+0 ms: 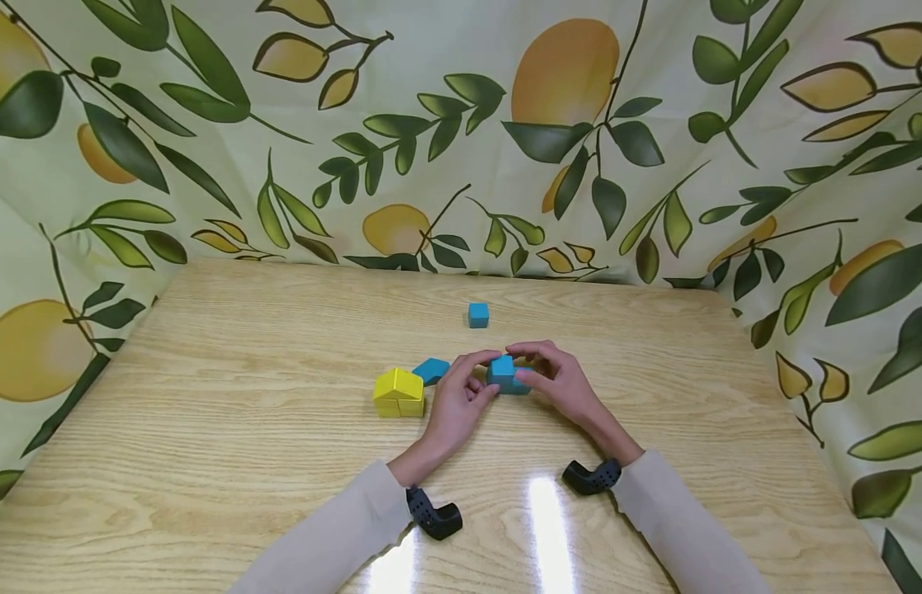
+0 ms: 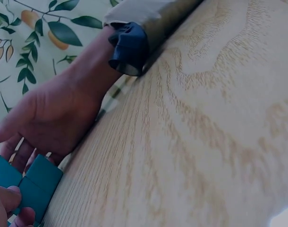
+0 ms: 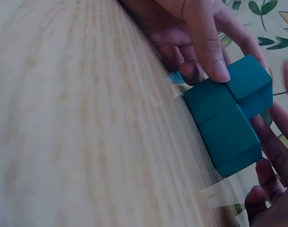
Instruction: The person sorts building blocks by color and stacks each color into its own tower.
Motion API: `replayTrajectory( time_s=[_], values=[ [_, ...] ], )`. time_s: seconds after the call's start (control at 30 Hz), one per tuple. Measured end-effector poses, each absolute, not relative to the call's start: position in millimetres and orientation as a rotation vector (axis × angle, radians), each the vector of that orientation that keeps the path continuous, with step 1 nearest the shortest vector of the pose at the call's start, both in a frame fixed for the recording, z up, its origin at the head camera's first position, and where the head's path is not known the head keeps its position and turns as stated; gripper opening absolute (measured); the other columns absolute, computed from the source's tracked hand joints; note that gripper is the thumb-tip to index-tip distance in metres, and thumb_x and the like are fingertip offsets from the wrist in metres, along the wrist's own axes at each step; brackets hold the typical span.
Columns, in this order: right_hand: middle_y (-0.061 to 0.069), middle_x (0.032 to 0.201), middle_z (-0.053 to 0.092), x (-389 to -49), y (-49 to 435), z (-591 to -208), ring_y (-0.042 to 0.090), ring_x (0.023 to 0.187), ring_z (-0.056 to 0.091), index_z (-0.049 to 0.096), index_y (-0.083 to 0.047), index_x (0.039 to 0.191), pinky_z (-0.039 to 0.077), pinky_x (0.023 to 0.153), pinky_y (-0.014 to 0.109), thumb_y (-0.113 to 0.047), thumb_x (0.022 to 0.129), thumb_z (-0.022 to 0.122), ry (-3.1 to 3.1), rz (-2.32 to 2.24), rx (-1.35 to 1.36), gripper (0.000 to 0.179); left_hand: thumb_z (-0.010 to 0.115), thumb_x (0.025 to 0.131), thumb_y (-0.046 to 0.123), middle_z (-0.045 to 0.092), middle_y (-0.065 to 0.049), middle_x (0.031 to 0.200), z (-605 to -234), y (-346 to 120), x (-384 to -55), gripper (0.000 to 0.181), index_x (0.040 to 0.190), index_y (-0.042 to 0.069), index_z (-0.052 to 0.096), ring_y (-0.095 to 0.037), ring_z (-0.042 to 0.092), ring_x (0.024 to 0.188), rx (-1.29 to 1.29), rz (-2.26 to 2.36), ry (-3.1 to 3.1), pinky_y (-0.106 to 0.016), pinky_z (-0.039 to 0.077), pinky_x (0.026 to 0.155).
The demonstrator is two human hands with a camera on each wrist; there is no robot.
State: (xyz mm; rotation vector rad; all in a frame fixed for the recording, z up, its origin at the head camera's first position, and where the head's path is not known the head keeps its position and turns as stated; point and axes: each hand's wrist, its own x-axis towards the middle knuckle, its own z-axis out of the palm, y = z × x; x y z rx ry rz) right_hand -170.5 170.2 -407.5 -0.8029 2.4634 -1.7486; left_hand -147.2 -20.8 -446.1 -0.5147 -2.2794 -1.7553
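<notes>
Three blue cubes [image 3: 229, 118] stand together at mid-table, two side by side and one on top of the left one. My left hand [image 1: 456, 400] pinches the stack's left side, its thumb [image 3: 219, 71] at the seam between the upper and lower cube, a finger behind. Around the right side is my right hand [image 1: 568, 388]. Its thumb [image 2: 4, 130] sticks out apart from the cubes, and its other fingers lie loosely bent behind and beside the lower right cube. A pointed blue block [image 1: 432, 370] lies left of the left hand.
A small yellow house shape [image 1: 399, 393], a roof block on two lower blocks, stands left of my left hand. Farther back is a single blue cube [image 1: 479, 315]. A leaf-and-fruit patterned cloth [image 1: 431, 181] hangs behind and beside the wooden table [image 1: 245, 462].
</notes>
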Motion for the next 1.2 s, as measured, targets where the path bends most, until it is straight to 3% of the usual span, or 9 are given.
replayTrajectory(
  time_s=[0.1, 0.2, 0.4, 0.57, 0.7, 0.93, 1.2],
  values=[
    [0.020, 0.116, 0.060, -178.2, 173.9, -417.1, 0.027, 0.104, 0.050, 0.058, 0.003, 0.125, 0.043, 0.083, 0.030, -0.005, 0.097, 0.055, 2.420, -1.816, -0.747, 0.029, 0.068, 0.085, -0.004, 0.057, -0.004, 0.116, -445.7, -20.9, -147.4, 0.047, 0.127, 0.016, 0.059, -0.016, 0.053, 0.069, -0.508, -1.765, -2.287, -0.023, 0.048, 0.061],
    [0.016, 0.115, 0.062, -185.7, 179.3, -427.6, 0.022, 0.106, 0.053, 0.058, -0.003, 0.127, 0.044, 0.079, 0.032, -0.013, 0.100, 0.051, 2.419, -1.844, -0.650, 0.030, 0.068, 0.085, -0.003, 0.057, -0.003, 0.116, -446.2, -20.4, -147.5, 0.047, 0.127, 0.016, 0.059, -0.015, 0.053, 0.069, -0.500, -1.770, -2.292, -0.023, 0.048, 0.061],
    [0.016, 0.113, 0.063, -192.9, 181.2, -431.9, 0.030, 0.089, 0.050, 0.058, -0.003, 0.127, 0.045, 0.067, 0.031, -0.019, 0.100, 0.052, 2.395, -1.914, -0.508, 0.032, 0.069, 0.085, -0.005, 0.057, -0.005, 0.117, -445.7, -19.0, -147.3, 0.047, 0.126, 0.016, 0.059, -0.014, 0.053, 0.068, -0.507, -1.766, -2.277, -0.023, 0.048, 0.060],
    [0.014, 0.117, 0.063, -200.6, 179.0, -425.9, 0.027, 0.101, 0.054, 0.058, -0.005, 0.128, 0.046, 0.069, 0.031, -0.023, 0.098, 0.056, 2.417, -1.834, -0.475, 0.035, 0.068, 0.085, -0.006, 0.057, -0.005, 0.117, -445.4, -19.6, -146.6, 0.047, 0.126, 0.015, 0.059, -0.015, 0.053, 0.069, -0.506, -1.757, -2.286, -0.023, 0.048, 0.061],
    [0.011, 0.117, 0.062, -214.3, 175.8, -419.9, 0.023, 0.102, 0.057, 0.057, -0.006, 0.129, 0.046, 0.068, 0.032, -0.026, 0.096, 0.061, 2.470, -1.692, -0.500, 0.039, 0.068, 0.085, -0.006, 0.057, -0.004, 0.117, -445.3, -20.8, -146.7, 0.047, 0.126, 0.016, 0.060, -0.015, 0.052, 0.069, -0.504, -1.761, -2.290, -0.022, 0.048, 0.061],
    [0.009, 0.119, 0.061, -240.9, 164.5, -412.2, 0.024, 0.097, 0.059, 0.056, -0.006, 0.129, 0.047, 0.082, 0.039, -0.022, 0.092, 0.066, 2.658, -1.389, -0.649, 0.041, 0.068, 0.084, -0.007, 0.057, -0.005, 0.117, -446.0, -21.8, -147.3, 0.047, 0.126, 0.013, 0.059, -0.016, 0.053, 0.069, -0.509, -1.758, -2.279, -0.022, 0.047, 0.060],
    [0.011, 0.122, 0.058, -256.0, 153.5, -405.9, 0.024, 0.093, 0.059, 0.053, -0.007, 0.132, 0.048, 0.081, 0.040, -0.018, 0.090, 0.069, 2.711, -1.250, -0.684, 0.047, 0.069, 0.084, -0.006, 0.057, -0.004, 0.115, -447.0, -21.0, -147.4, 0.047, 0.125, 0.013, 0.059, -0.016, 0.052, 0.067, -0.515, -1.744, -2.280, -0.022, 0.048, 0.060]
  ],
)
